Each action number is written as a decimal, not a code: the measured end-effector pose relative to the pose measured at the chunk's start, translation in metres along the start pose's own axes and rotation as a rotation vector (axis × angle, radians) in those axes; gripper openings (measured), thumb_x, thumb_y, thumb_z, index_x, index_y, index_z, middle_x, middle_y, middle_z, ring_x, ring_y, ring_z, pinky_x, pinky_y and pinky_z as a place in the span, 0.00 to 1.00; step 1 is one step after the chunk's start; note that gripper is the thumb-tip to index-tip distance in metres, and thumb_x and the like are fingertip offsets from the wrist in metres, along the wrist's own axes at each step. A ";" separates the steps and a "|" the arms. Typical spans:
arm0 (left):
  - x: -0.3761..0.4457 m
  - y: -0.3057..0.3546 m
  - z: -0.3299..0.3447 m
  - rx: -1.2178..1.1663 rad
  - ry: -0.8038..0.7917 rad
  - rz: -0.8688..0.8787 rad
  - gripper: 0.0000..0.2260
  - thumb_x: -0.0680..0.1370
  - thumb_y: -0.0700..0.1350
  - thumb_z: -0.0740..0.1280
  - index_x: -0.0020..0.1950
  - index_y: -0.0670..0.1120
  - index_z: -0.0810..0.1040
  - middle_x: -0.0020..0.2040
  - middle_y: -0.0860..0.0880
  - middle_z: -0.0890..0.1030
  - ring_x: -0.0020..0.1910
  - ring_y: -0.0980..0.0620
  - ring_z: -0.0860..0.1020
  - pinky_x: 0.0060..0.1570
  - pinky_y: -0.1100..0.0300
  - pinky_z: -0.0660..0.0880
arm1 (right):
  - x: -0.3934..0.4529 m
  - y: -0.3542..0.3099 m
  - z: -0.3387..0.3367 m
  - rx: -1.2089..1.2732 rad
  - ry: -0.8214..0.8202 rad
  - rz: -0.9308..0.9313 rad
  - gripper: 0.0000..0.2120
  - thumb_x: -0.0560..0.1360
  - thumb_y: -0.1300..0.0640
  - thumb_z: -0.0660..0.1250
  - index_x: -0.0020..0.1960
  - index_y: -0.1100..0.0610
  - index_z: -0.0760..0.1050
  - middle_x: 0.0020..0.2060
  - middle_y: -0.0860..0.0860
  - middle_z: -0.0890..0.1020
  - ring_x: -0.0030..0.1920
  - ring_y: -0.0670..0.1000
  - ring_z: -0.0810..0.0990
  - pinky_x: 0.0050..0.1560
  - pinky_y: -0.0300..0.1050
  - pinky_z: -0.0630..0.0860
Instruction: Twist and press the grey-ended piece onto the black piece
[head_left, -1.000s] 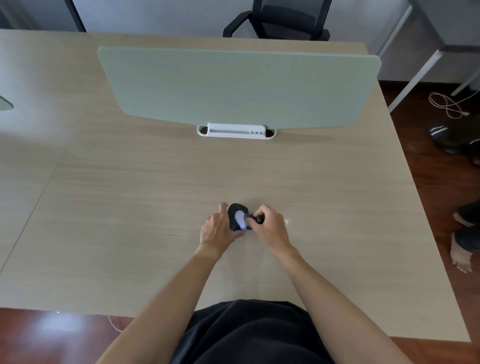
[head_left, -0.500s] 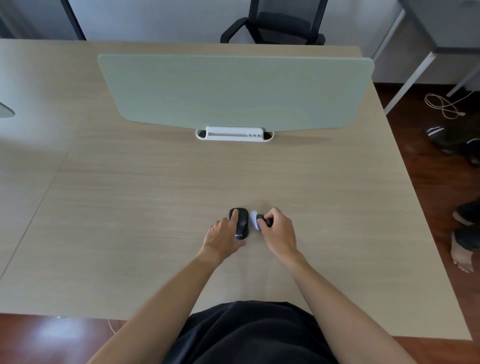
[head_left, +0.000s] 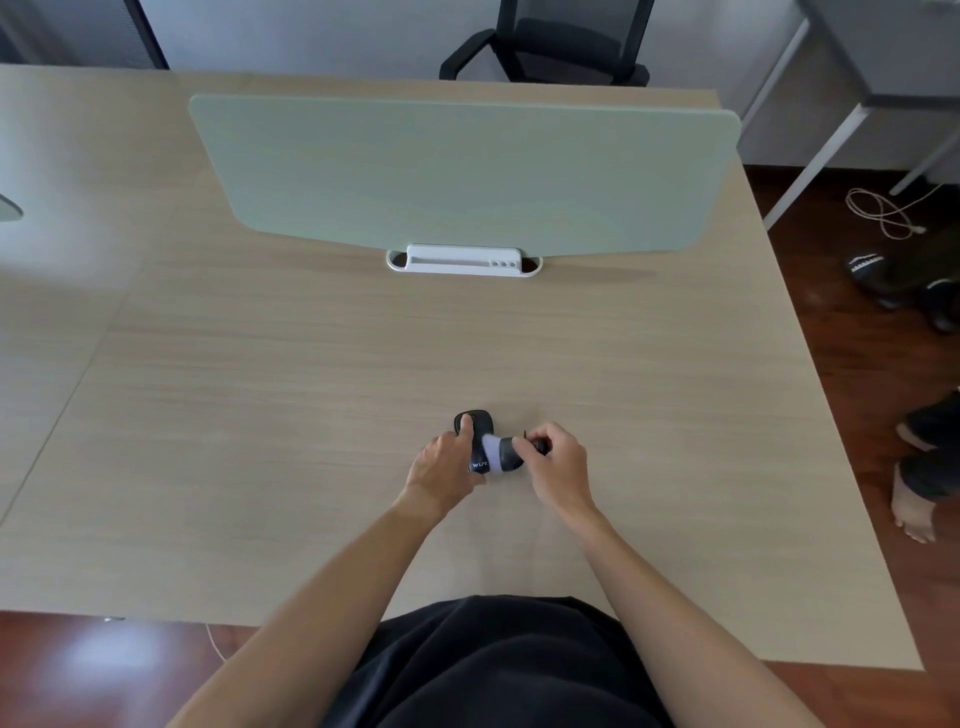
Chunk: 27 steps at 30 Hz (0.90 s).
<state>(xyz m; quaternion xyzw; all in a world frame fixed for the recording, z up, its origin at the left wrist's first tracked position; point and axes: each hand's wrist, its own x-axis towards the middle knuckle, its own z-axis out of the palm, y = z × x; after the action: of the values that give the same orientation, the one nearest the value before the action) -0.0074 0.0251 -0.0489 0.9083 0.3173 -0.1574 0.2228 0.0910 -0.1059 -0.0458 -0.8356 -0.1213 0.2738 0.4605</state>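
Observation:
A black computer mouse (head_left: 480, 423) lies on the pale wooden desk (head_left: 311, 389), a little in front of me. My left hand (head_left: 441, 465) holds the mouse from its left side, index finger laid along its top. My right hand (head_left: 558, 462) pinches a small dark grey and pale tool (head_left: 501, 456) and holds its pale end against the mouse's right side. What exactly the tool is, I cannot tell.
A pale green divider panel (head_left: 467, 171) stands across the desk in a white base (head_left: 462, 260). A black office chair (head_left: 556, 41) is behind it. On the floor to the right lie black slippers (head_left: 872, 273), a white cable (head_left: 883, 213) and another person's bare foot (head_left: 911, 512).
Half a second ago the tool sat apart, just right of the mouse. My right hand has brought it back left onto the mouse's side. My left hand stays on the mouse.

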 end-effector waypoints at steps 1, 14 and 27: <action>0.000 0.001 0.000 -0.003 0.001 -0.001 0.39 0.72 0.48 0.73 0.77 0.43 0.54 0.54 0.41 0.77 0.55 0.39 0.76 0.51 0.51 0.73 | 0.000 0.002 0.001 -0.100 -0.025 0.001 0.05 0.74 0.56 0.68 0.42 0.56 0.74 0.35 0.48 0.78 0.35 0.49 0.75 0.35 0.41 0.71; 0.000 0.012 -0.001 0.021 -0.001 -0.015 0.39 0.69 0.53 0.76 0.72 0.41 0.62 0.55 0.40 0.78 0.56 0.39 0.78 0.49 0.51 0.74 | -0.010 0.004 0.001 -0.190 0.005 -0.064 0.07 0.76 0.52 0.67 0.42 0.53 0.71 0.34 0.46 0.77 0.35 0.49 0.76 0.35 0.46 0.71; 0.007 0.003 -0.005 0.154 -0.006 0.015 0.40 0.68 0.54 0.76 0.75 0.50 0.61 0.57 0.46 0.76 0.58 0.44 0.76 0.54 0.52 0.74 | -0.014 0.013 0.000 0.043 0.003 0.004 0.10 0.77 0.55 0.67 0.39 0.56 0.71 0.31 0.47 0.74 0.31 0.44 0.70 0.35 0.41 0.68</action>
<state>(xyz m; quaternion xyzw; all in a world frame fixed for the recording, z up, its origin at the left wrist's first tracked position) 0.0009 0.0293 -0.0467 0.9245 0.2970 -0.1822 0.1545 0.0784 -0.1195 -0.0516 -0.8262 -0.1132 0.2762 0.4778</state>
